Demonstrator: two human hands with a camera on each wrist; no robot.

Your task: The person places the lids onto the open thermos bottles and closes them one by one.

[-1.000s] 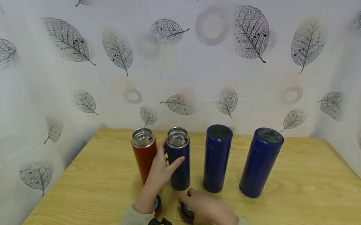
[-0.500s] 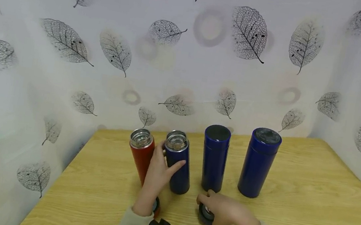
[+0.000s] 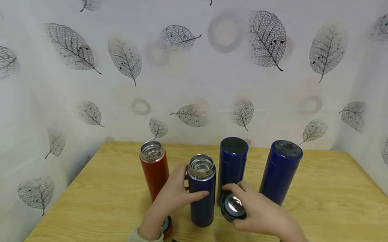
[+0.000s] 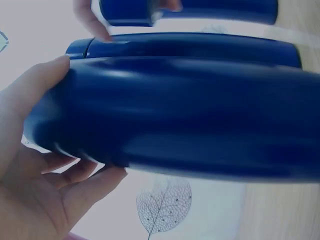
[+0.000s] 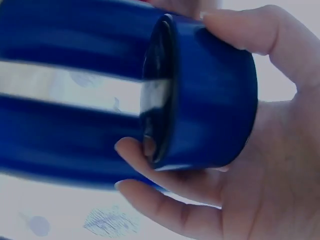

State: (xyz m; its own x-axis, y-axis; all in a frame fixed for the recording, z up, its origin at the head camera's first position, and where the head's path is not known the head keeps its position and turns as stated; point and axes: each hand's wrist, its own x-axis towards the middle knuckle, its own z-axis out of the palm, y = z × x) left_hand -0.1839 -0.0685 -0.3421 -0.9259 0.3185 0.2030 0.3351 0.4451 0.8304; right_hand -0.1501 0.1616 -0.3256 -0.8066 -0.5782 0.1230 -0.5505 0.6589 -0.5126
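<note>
My left hand [image 3: 173,194] grips an uncapped blue vacuum flask [image 3: 202,205] near its top, fingers round the far side and thumb across the front. The flask stands nearly upright, its steel mouth uncovered; whether its base touches the table I cannot tell. To its right, my right hand [image 3: 263,213] holds a blue flask lid [image 3: 233,208] between thumb and fingers, tilted so that its inside shows. In the right wrist view the same lid [image 5: 212,100] sits sideways in the grip, apart from the flask. At left stands an uncapped red flask [image 3: 153,169], partly behind my left hand.
Two capped blue flasks, a slimmer one [image 3: 232,163] and a wider one [image 3: 280,174], stand behind my right hand. A red lid [image 3: 166,226] lies beside my left wrist. The wooden table [image 3: 103,207] ends at a leaf-printed curtain [image 3: 219,75].
My right hand has moved right with the blue lid, then raised it and tipped it. The left hand has brought the uncapped blue flask rightward and nearer to me, away from the red flask.
</note>
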